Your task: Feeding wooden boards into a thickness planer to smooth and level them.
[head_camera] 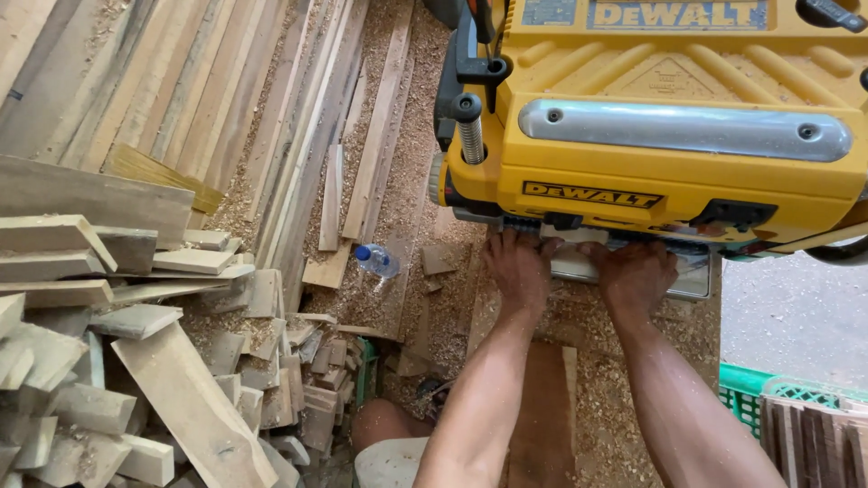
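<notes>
A big yellow thickness planer (669, 117) fills the upper right. Both my arms reach up to its mouth. My left hand (517, 264) and my right hand (636, 271) lie side by side, fingers pressed on a pale wooden piece (573, 262) that sits on the planer's metal table (694, 282) and runs under the machine. Most of that piece is hidden by my hands and the planer. A dark brown board (542, 407) lies between my forearms, below the table.
A heap of short wood offcuts (136, 343) fills the lower left. Long planks (208, 99) lean at upper left. A plastic bottle with a blue cap (377, 260) lies in sawdust. A green crate (746, 393) with dark wood pieces stands at lower right.
</notes>
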